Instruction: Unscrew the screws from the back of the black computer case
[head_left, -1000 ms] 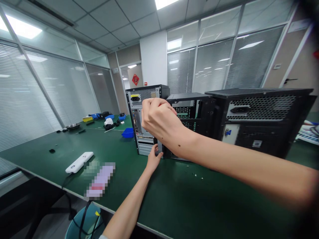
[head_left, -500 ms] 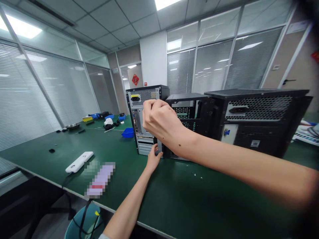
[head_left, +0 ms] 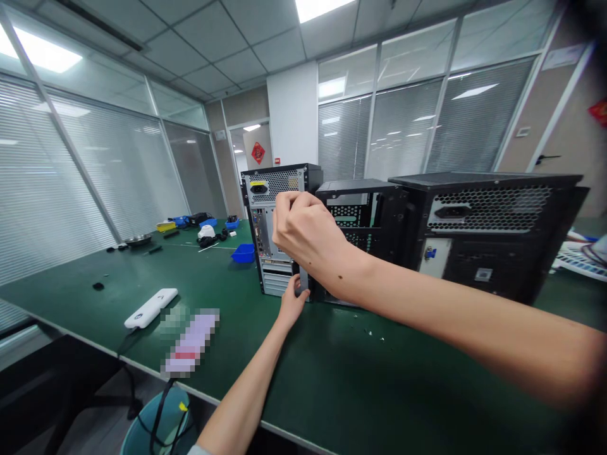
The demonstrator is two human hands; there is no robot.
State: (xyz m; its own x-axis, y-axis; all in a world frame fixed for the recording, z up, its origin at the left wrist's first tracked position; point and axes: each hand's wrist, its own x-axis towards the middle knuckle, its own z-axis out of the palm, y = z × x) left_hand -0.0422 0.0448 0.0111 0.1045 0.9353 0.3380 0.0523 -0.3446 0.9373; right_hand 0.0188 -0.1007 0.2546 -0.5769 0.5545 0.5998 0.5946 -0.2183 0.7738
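A computer case (head_left: 277, 282) stands upright on the green table (head_left: 379, 392), its rear side with vents and slots facing me. Low at its right rear edge, my left hand (head_left: 293, 302) has its fingers and thumb around a grey metal strip (head_left: 304, 278). My right hand (head_left: 310, 230) is raised in front of the middle of the case, its fingers curled together; what they hold, if anything, is hidden behind the hand. Right beside it is an open black case frame (head_left: 353, 188), partly covered by my right wrist.
Another black case (head_left: 493, 253) stands at the right. A white power bank (head_left: 150, 308) and a blurred purple item (head_left: 194, 344) lie at the left. Blue trays (head_left: 243, 253) and small parts sit farther back. Below the table edge is a teal bin (head_left: 159, 420).
The view has shifted very slightly. Both hands keep nearly the same place and shape.
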